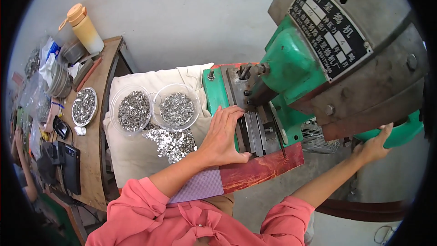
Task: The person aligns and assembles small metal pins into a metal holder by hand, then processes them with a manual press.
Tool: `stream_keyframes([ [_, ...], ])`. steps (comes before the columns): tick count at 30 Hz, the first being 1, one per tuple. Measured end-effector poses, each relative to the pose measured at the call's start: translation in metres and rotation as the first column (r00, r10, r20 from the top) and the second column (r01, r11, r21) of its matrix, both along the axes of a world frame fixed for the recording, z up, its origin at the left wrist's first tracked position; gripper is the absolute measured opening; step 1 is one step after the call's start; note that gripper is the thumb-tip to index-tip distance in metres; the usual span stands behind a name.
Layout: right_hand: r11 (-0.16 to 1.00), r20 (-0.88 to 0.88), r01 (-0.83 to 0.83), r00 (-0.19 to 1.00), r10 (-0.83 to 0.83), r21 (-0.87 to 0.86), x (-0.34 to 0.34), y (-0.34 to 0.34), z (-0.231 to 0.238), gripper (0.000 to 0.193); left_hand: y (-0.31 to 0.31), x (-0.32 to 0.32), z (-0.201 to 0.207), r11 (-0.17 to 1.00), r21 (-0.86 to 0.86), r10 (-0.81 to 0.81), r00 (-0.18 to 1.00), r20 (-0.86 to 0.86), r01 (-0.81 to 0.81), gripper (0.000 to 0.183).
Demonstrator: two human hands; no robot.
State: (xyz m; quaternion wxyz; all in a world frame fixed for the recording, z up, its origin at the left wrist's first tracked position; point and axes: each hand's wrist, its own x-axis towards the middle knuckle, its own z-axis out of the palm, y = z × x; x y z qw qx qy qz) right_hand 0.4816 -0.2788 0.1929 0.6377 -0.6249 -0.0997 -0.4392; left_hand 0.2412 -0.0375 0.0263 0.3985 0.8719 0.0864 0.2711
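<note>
My left hand (222,139) rests at the left side of a metal die block (256,132) on the bed of a green hand press (291,57). Its thumb and fingers are spread wide apart, the fingertips near the block's far part and the thumb at its near end. Nothing shows in this hand; its palm side is hidden. Out to the right, my right hand (374,148) grips the rim of the press's green handwheel (400,132). Left of the press stand two clear round tubs (131,130) (195,120) of small metal parts, with a heap of shiny pieces (175,146) in front.
A pale cloth (125,155) lies under the tubs, and a purple mat (200,186) lies at the near edge. On the wooden table (93,164) at left are a yellow bottle (85,29), a dish of parts (84,107) and a black phone (70,168). Another person's arm (22,164) shows far left.
</note>
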Motion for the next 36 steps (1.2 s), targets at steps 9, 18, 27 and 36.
stream_keyframes([
  [9, 0.896, 0.006, 0.190, 0.979, -0.205, -0.402, -0.056, 0.045, -0.128, 0.058, 0.007, -0.003, 0.000, 1.000, 0.025, 0.001, 0.998, -0.058, 0.000, 0.100],
  [18, 0.507, -0.295, -0.399, 0.915, 0.275, -0.764, -0.118, 0.097, -0.147, 0.023, 0.012, 0.004, 0.003, 0.995, 0.084, -0.053, 0.996, -0.070, 0.059, 0.108],
  [27, 0.461, -0.450, -0.582, 0.812, 0.372, -0.670, -0.109, 0.101, -0.150, 0.029, 0.014, 0.008, 0.001, 0.993, 0.090, -0.076, 0.995, -0.071, 0.082, 0.109],
  [36, 0.372, -0.445, -0.535, 0.843, 0.302, -0.759, -0.108, 0.099, -0.141, 0.031, 0.016, 0.009, -0.002, 0.994, 0.071, -0.075, 0.995, -0.064, 0.079, 0.106],
])
